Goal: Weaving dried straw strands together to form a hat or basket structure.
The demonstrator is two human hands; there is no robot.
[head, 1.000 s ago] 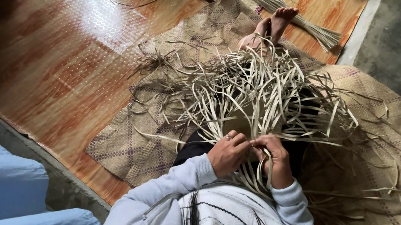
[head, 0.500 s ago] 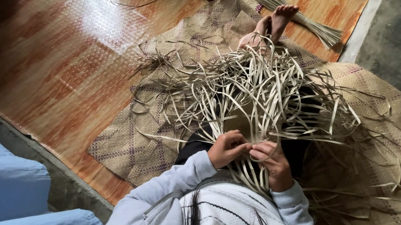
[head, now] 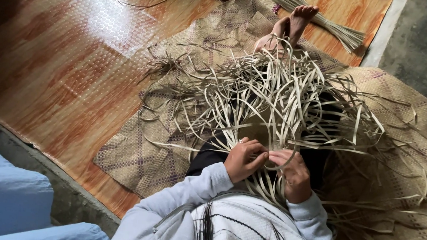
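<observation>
A tangle of pale dried leaf strips point(head: 285, 97) fans out over my lap and legs, joined into a woven piece near my body. My left hand point(head: 243, 159) pinches strips at the woven edge, thumb and fingers closed on them. Touching it on the right, my right hand point(head: 294, 173) grips neighbouring strips, which run under its fingers. Both hands meet over the same spot. My bare feet point(head: 293, 23) stick out beyond the strips.
I sit on woven straw mats point(head: 146, 150) laid on wood-patterned vinyl flooring point(head: 66, 74). A bundle of loose strips point(head: 325, 22) lies past my feet. Grey concrete point(head: 424, 44) is at the far right, a blue cushion point(head: 2, 200) at the lower left.
Both hands have shifted slightly along the woven edge and drawn closer together, working the strips; the loose strips have swayed a little. The view has moved slightly.
</observation>
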